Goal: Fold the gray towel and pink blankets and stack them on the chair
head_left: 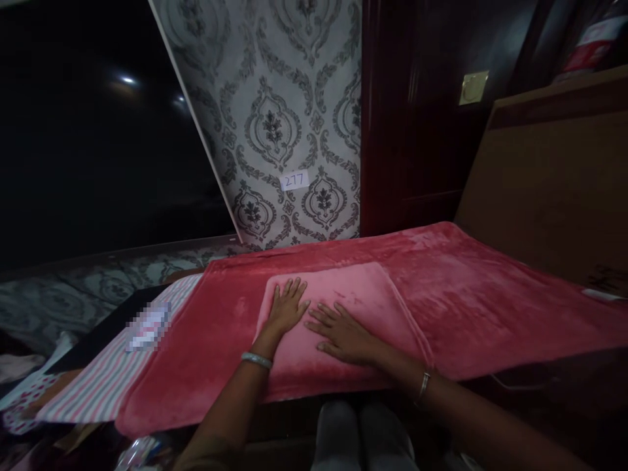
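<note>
A folded pink plush cloth (pixel 358 288) lies flat on a larger red plush blanket (pixel 456 288) that is spread out beneath it. My left hand (pixel 288 306) rests palm down on the upper left part of the pink cloth, its fingers stretched out. To its right, my right hand (pixel 343 332) lies flat on the middle of the same cloth with the fingers spread. Neither hand grips anything. The pink cloth's left and right edges show folded layers.
Left of the blanket is a striped cloth (pixel 98 379) with a blurred item (pixel 148 327) on it. A large dark screen (pixel 98 131) stands behind on the left. A cardboard box (pixel 549 176) leans at the right, and a bottle with a red label (pixel 591 49) stands behind it.
</note>
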Demonstrator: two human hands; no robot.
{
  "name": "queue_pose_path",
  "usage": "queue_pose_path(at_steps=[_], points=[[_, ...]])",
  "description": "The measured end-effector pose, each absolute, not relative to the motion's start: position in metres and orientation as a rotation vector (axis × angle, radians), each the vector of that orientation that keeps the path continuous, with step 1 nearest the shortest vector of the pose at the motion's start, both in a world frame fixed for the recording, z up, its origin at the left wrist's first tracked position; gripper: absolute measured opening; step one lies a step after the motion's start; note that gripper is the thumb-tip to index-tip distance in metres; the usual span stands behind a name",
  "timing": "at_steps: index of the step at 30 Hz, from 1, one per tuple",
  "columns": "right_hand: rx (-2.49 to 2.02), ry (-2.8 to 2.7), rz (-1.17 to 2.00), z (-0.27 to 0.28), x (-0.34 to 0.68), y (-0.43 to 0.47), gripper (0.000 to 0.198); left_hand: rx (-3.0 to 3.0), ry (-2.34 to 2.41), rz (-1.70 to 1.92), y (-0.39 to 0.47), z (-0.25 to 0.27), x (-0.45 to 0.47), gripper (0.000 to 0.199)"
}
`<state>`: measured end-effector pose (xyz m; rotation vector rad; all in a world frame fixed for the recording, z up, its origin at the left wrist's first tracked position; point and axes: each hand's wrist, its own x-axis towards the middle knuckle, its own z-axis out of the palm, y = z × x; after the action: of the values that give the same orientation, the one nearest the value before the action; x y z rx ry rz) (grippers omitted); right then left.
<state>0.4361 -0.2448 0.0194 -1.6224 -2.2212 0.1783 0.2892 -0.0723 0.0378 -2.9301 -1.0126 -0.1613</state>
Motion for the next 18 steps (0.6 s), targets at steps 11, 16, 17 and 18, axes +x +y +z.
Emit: queue_pose_path(at_steps=[11, 16, 17, 18], points=[[-2.221, -1.644, 0.133, 0.029, 0.508, -0.289, 0.058, -2.946, -1.269, -0.254, -0.058, 0.047, 0.247, 0.062], [-2.116, -1.239, 0.184, -0.009, 0.555, -0.330, 0.064, -3.187, -1.576, -0.785, -0.052, 0.026, 0.193, 0.072], [-2.039, -1.184, 0.207, -0.016, 0.559, -0.335, 0.067, -3.202, -1.658, -0.940, -0.054, 0.024, 0.185, 0.074], [-1.961, -1.130, 0.240, -0.021, 0.562, -0.338, 0.069, -3.204, -1.752, -1.087, -0.056, 0.023, 0.179, 0.074]])
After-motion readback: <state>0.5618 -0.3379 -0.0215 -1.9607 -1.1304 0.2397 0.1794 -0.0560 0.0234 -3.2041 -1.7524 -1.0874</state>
